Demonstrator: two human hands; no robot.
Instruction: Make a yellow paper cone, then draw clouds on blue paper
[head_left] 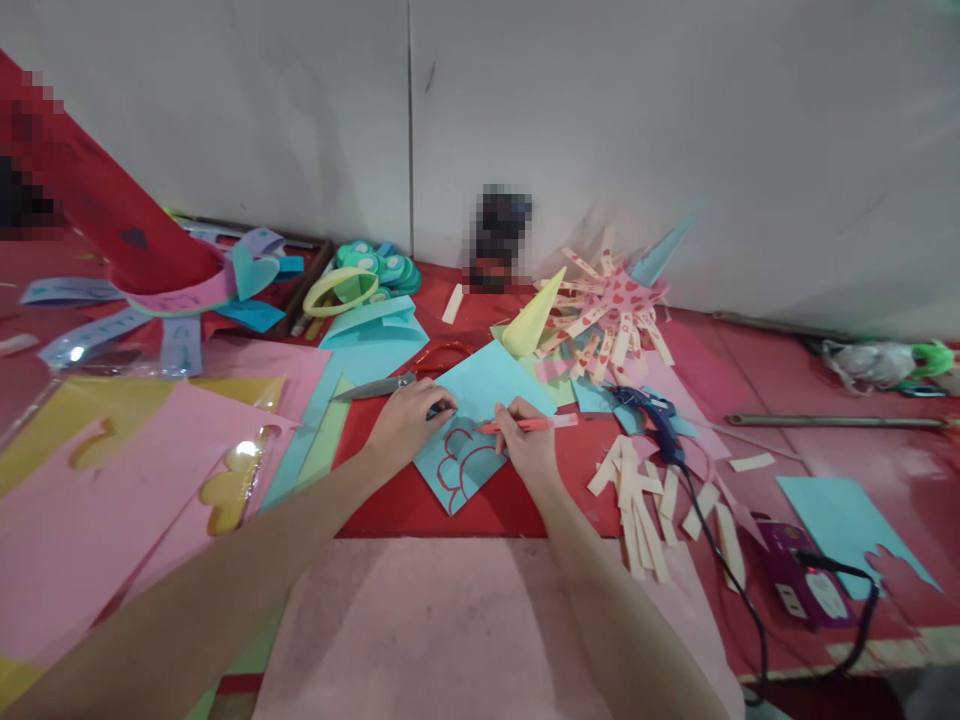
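A sheet of light blue paper [491, 385] lies turned cornerwise on red sheets [375, 510], with a scalloped flower-like outline in red near its lower corner. My right hand [527, 440] is closed around a red marker [525, 426], whose tip is at the paper beside the drawn line. Resting on the sheet's left edge, my left hand [411, 420] has its fingers bent and apart, with nothing visible in it. Just behind that hand lie scissors [375, 387], their red handles partly under the blue paper.
Pale paper strips [637, 510] and a blue glue gun [656, 415] lie to the right, its cord trailing to a purple power box [799, 575]. Pink paper [150, 480] covers the left. Decorated paper hats [615, 300] and a yellow cone [534, 315] stand behind.
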